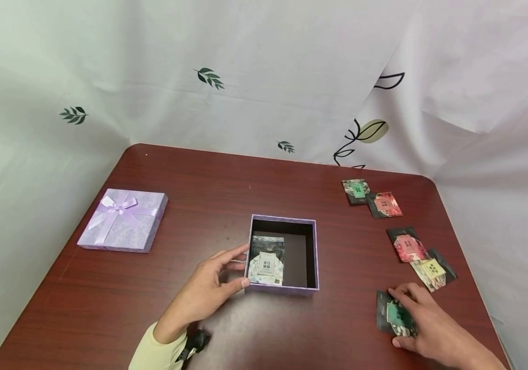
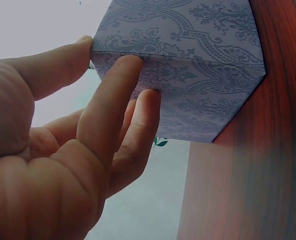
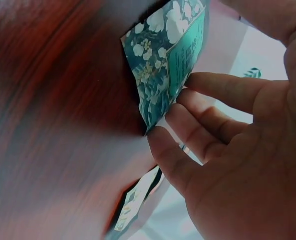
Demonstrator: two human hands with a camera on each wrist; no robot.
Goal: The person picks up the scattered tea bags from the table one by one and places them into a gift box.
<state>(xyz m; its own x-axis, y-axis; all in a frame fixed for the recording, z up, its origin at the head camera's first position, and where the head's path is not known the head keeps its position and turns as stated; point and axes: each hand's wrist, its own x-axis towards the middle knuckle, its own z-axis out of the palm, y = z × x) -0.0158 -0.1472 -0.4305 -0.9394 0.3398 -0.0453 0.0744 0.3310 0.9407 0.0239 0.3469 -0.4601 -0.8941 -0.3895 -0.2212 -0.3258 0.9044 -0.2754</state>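
Note:
An open purple gift box [image 1: 316, 257] with a dark inside stands mid-table. A white-and-black sachet [image 1: 266, 262] lies in its left half. My left hand [image 1: 208, 288] holds the box at its near left corner, with the fingers against the patterned side wall [image 2: 207, 100] and the thumb at the rim. At the right, my right hand [image 1: 423, 324] grips a dark sachet with a green label [image 1: 386, 311] between thumb and fingers. Its white-flower print [image 3: 152, 65] shows in the right wrist view, with the fingertips along one edge.
A lilac lid with a ribbon bow [image 1: 130, 221] lies at the left. Along the right side are a green-label sachet [image 1: 354, 189], a red one [image 1: 386, 205], a pink-red one [image 1: 404, 244] and a yellow-label one [image 1: 432, 270]. White curtains surround the table.

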